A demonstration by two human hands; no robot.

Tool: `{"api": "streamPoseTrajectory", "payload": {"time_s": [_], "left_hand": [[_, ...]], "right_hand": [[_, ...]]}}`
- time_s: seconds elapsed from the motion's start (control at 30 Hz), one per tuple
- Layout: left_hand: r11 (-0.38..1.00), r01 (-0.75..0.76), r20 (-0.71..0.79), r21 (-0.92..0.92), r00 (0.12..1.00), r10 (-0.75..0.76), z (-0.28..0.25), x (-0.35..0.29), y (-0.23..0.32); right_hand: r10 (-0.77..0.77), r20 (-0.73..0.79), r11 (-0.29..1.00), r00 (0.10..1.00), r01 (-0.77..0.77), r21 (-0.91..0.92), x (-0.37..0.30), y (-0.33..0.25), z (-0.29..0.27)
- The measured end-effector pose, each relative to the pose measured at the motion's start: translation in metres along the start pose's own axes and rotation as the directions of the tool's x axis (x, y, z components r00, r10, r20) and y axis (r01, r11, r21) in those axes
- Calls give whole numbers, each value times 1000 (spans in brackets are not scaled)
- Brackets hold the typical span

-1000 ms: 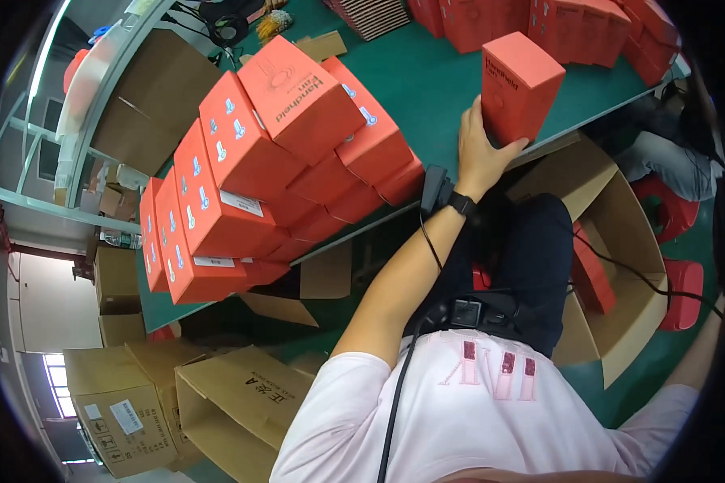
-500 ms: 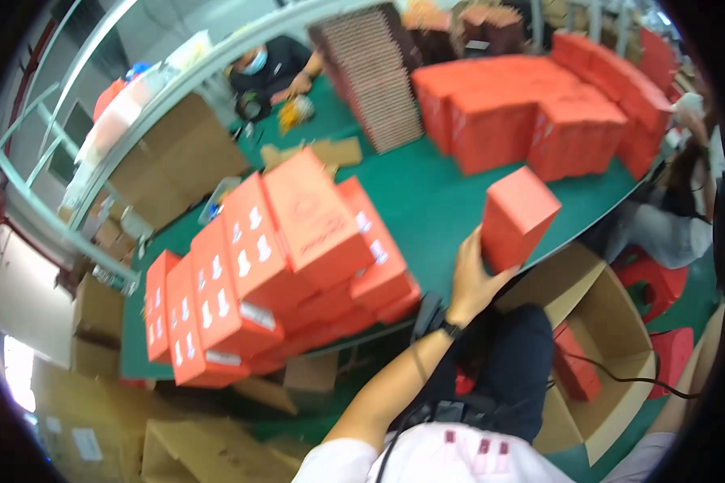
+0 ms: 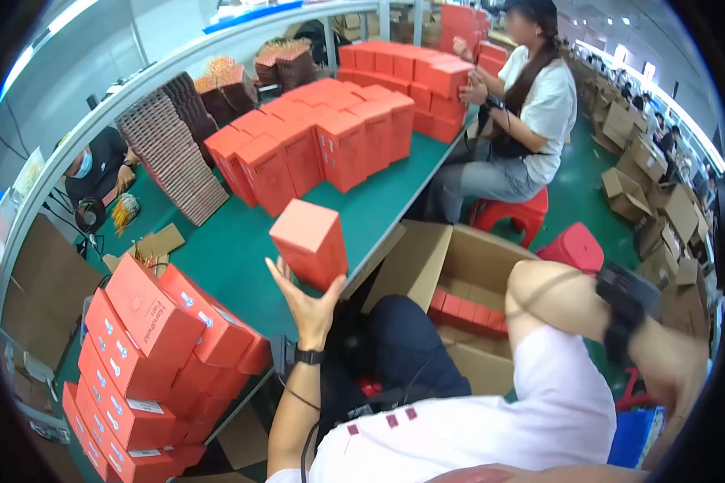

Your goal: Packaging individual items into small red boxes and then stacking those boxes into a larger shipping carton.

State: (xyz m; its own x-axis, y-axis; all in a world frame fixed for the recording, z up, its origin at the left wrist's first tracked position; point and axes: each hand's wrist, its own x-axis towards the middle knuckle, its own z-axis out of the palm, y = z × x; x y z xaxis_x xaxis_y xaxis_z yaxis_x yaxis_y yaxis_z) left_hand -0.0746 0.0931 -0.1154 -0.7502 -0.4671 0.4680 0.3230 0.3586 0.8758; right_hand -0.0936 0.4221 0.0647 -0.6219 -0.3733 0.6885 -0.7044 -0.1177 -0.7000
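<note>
- At the left end of the green table (image 3: 217, 249), near its front edge, red boxes with white labels (image 3: 149, 338) lie in a leaning pile.
- My left hand (image 3: 306, 302) is open, fingers spread, and its palm supports a plain red box (image 3: 310, 241) from below, just above the front edge of the table.
- Behind it, in the middle of the table, more red boxes (image 3: 330, 137) stand upright in rows.
- An open cardboard carton (image 3: 451, 274) stands below the front edge.
- My right arm bends at the right side; I cannot tell how this hand is.
</note>
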Motion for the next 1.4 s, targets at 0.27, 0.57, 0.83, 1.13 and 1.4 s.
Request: {"api": "streamPoseTrajectory", "payload": {"time_s": [0.27,0.57,0.83,1.13,1.4], "left_hand": [[996,-75,37,-51,996,77,-7,51,32],[921,-335,81,199,942,325,-11,30,67],[712,-554,444,431,817,367,-11,27,79],[616,-688,660,384,671,337,15,51,76],[703,-619,693,350,676,250,13,57,52]], "right_hand": [[365,116,911,924,-380,159,30,29,97],[43,146,907,988,23,-421,43,58,118],[329,357,929,874,-231,-289,37,97,109],[618,278,685,736,-677,269,-7,159,122],[678,282,583,679,-730,355,-23,182,132]]}}
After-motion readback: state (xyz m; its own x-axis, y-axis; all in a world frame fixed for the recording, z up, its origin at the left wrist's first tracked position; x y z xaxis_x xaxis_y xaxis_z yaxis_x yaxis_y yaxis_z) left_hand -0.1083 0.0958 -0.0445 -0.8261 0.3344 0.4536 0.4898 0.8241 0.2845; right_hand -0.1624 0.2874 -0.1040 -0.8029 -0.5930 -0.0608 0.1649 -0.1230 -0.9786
